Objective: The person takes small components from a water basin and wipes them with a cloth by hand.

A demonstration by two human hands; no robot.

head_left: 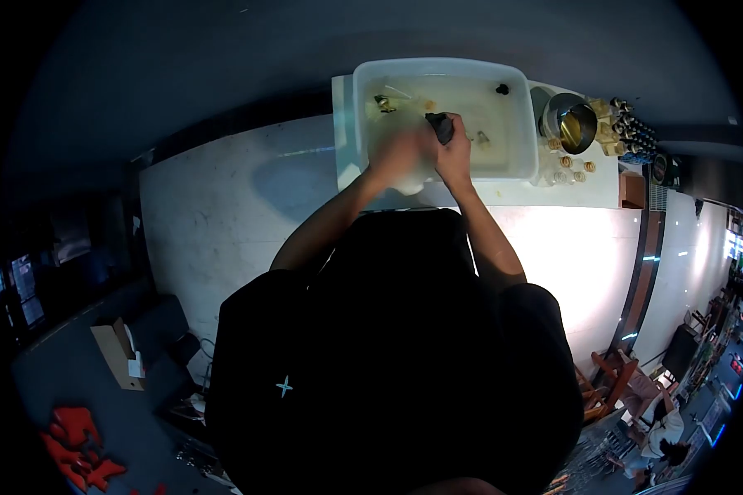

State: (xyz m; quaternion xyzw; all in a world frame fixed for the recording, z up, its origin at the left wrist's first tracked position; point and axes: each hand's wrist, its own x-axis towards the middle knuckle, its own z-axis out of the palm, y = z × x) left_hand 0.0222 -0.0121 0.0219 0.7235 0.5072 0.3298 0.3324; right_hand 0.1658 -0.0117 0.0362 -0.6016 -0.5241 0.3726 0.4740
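Observation:
A large translucent plastic tub (444, 66) holds cloudy, yellowish liquid. Over its near side, my right hand (455, 155) has its fingers closed around a small black object (441, 128) whose kind I cannot make out. Close against it on the left is my left hand (398, 155), smeared by motion, so its fingers do not show clearly. Something whitish (408, 187) shows below the hands at the tub's near rim; its kind is unclear. In the tub lie a dark and gold piece (384, 103), a black lump (502, 89) and a small pale piece (482, 137).
The tub stands on a white table (512, 195). To its right are a round metal bowl (571, 124), several small glass jars (576, 172) and several dark-topped bottles (632, 136). A cardboard box (120, 353) is at lower left. Another person (664, 431) is at far lower right.

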